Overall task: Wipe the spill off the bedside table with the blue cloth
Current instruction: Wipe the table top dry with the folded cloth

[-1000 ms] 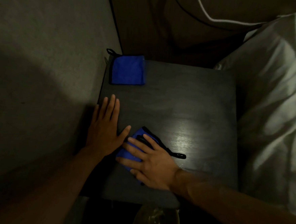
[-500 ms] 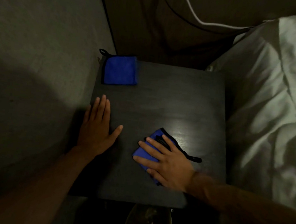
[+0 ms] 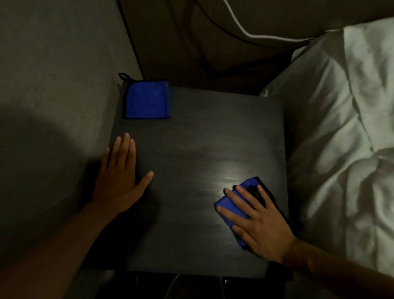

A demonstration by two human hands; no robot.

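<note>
- Dark wood-grain tabletop (image 3: 192, 137) of the bedside table carries the blue cloth (image 3: 228, 204), a folded pad with black edging. It sits on the near right part, close against the right edge and beside the rumpled white bed (image 3: 355, 137).
- The right hand (image 3: 259, 226) lies flat on top of the cloth. Its fingers (image 3: 237, 199) are straight and spread, pressing rather than gripping, and they point to the far left.
- The left hand (image 3: 117, 178) rests palm-down at the left edge, fingers straight, holding nothing, well apart from the cloth.
- A pale sheen (image 3: 224, 172) sits just beyond the right fingertips. I cannot tell whether it is wet spill or only lamp glare.
- With the cloth at the right edge, nearly all the tabletop lies to its left and far side. The next stroke therefore probably runs leftward, led by the right hand.
- A second blue folded cloth (image 3: 147, 101) with a black loop lies untouched at the far left corner.
</note>
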